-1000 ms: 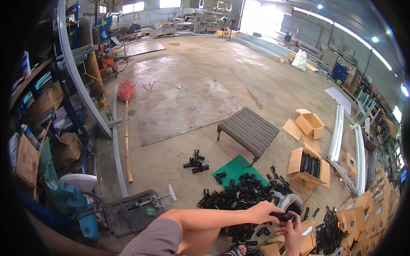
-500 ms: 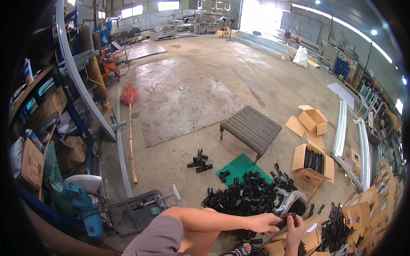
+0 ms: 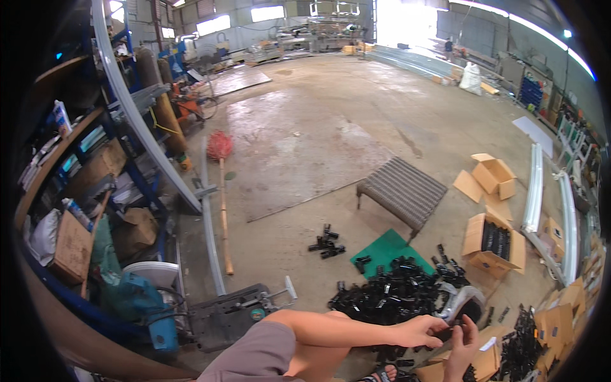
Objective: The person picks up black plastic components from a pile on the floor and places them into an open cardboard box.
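Note:
My left hand [image 3: 421, 332] reaches in over my bent knee, its fingers closed. Beside it, my right hand [image 3: 463, 345] is raised in a pinch. A small black plastic fitting [image 3: 447, 332] is between the fingertips of both hands, mostly hidden by them. Just beyond lies a large loose heap of black plastic fittings [image 3: 382, 294], partly on a green sheet [image 3: 380, 249]. Right behind my hands sits a pale plastic bag [image 3: 453, 298] with a dark opening. An open cardboard box [image 3: 495, 335] stands close to my right hand.
A woven stool [image 3: 403, 191] stands past the heap. Open cartons, one an upright box of black parts [image 3: 485, 262], sit to the right, with more black pieces [image 3: 522, 344] nearby. At left are a dark metal tool base [image 3: 230, 318], a long-handled red mop [image 3: 223, 210] and shelving [image 3: 60, 146].
The whole view has shifted, so the scene sits farther right. My hands stay together by the bag, and less of the black fitting shows between them now.

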Motion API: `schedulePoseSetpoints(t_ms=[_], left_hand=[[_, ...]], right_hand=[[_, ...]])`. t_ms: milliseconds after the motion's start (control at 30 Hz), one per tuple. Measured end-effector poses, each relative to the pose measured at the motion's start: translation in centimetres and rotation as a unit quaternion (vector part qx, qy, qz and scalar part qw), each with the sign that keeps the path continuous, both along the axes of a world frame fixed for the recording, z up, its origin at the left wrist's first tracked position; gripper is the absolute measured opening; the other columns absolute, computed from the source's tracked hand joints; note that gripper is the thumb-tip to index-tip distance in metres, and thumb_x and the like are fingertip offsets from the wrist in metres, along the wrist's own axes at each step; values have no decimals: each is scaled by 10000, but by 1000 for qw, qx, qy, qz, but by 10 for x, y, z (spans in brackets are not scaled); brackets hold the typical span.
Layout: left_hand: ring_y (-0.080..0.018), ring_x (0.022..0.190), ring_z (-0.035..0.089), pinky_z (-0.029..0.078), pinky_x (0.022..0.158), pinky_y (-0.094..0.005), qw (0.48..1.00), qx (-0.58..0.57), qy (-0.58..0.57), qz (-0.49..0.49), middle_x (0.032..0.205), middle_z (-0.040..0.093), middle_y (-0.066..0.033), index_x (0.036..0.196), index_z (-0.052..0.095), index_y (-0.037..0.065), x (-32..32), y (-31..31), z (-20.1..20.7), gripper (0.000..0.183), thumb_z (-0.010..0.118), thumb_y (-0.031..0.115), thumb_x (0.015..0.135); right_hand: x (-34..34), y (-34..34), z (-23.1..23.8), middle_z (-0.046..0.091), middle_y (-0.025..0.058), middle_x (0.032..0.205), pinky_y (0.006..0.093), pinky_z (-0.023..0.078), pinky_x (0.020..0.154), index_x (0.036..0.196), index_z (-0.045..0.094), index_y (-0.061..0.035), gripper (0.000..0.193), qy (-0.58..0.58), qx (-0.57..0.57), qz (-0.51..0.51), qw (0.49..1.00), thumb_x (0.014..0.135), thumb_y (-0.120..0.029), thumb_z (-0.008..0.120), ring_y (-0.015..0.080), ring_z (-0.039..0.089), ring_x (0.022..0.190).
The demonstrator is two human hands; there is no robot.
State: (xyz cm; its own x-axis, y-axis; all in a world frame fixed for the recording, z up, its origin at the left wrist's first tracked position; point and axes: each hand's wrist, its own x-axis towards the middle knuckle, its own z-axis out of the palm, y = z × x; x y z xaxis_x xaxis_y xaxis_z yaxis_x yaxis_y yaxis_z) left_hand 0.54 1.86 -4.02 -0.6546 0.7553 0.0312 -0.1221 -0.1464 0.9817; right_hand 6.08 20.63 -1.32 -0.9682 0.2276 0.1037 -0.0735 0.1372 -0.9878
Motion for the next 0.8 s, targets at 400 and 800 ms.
schedulePoseSetpoints(t_ms=[400, 800], left_hand=[[-177, 1128, 636, 523, 993, -328, 998, 9, -67, 5, 1246, 668, -163, 1348, 551, -112, -3, -1, 1, 546, 773, 86, 890], [-151, 985, 691, 570, 887, -333, 992, -94, 81, 11, 1078, 737, -140, 1308, 601, -51, 3, -17, 27, 527, 787, 58, 827]], right_hand=[[-2, 1, 8, 693, 65, 1132, 267, 496, 861, 1252, 660, 38, 284, -20, 45, -20, 999, 991, -71, 639, 115, 632, 967], [11, 7, 12, 693, 94, 1149, 303, 508, 929, 1218, 666, 44, 264, -2, 62, 49, 997, 981, -74, 657, 161, 646, 1023]])
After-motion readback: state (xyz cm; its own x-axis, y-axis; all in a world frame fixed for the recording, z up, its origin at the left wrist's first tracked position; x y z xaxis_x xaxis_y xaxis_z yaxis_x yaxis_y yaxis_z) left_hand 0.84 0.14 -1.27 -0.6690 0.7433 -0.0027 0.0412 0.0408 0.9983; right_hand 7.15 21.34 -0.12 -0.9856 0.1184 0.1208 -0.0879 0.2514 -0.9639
